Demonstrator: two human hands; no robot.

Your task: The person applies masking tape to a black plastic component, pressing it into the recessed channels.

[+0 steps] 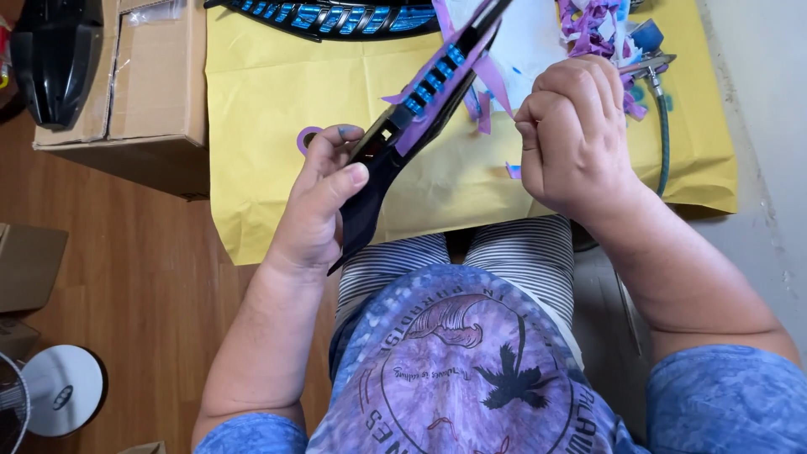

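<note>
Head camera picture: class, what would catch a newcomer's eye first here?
At centre, the left hand grips a long black plastic trim piece with blue-painted slots, wrapped in purple masking tape, while the right hand pinches a strip of that tape. Behind them lies a yellow paper sheet, with a heap of torn purple tape scraps at the top right.

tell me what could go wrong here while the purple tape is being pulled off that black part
The right hand pinches a thin purple tape strip; it might tear and leave bits on the blue-painted slots. The left hand grips the black trim piece only near its lower end, so it could twist or slip. Blue-stained fingertips may smudge it.
</note>
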